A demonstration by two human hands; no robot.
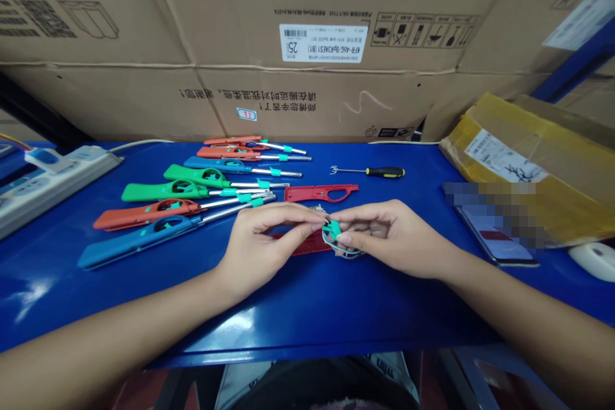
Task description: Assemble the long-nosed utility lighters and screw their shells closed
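My right hand (382,234) pinches a small green plastic trigger (332,229), apparently from a gas lighter. My left hand (269,240) meets it from the left, thumb and forefinger pressed together at the trigger's edge; what they grip is too small to make out. Below the hands lies a red lighter casing half (311,244), partly covered by my fingers. Beside it is a small part with a pale curved rim (350,252), mostly hidden under my right hand. Another red casing half (321,193) with a trigger opening lies just beyond.
Several lighters in blue (144,240), orange (144,213) and green (166,190) lie in a row at left. A screwdriver (384,172) is behind. At right are a phone (494,230), a yellow-taped box (523,166) and a white mouse (593,261); a power strip (57,182) stands far left.
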